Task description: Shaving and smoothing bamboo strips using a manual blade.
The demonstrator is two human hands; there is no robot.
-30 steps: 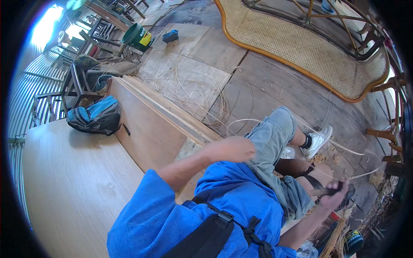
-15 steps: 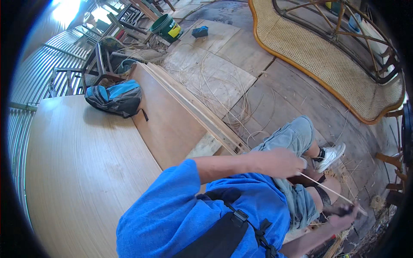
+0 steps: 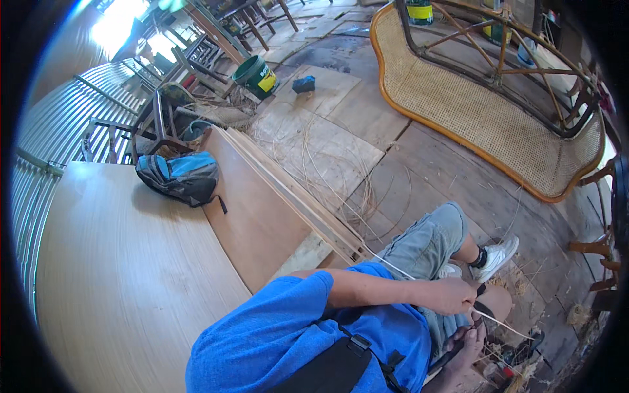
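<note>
The back of my left hand point(image 3: 449, 296) hides how my fingers grip the pale cane strip point(image 3: 503, 323), and another pale length point(image 3: 391, 264) slips out of sight behind my left forearm point(image 3: 373, 288), so I cannot tell whether the two are one. My right hand point(image 3: 468, 344) has its forearm cut off by the lower edge, and the dark item point(image 3: 452, 341) at its fingers is too dim and small for me to name. One white shoe point(image 3: 449, 270) is mostly covered by my shorts point(image 3: 422, 243), and the top edge crops a green bucket point(image 3: 419, 13).
</note>
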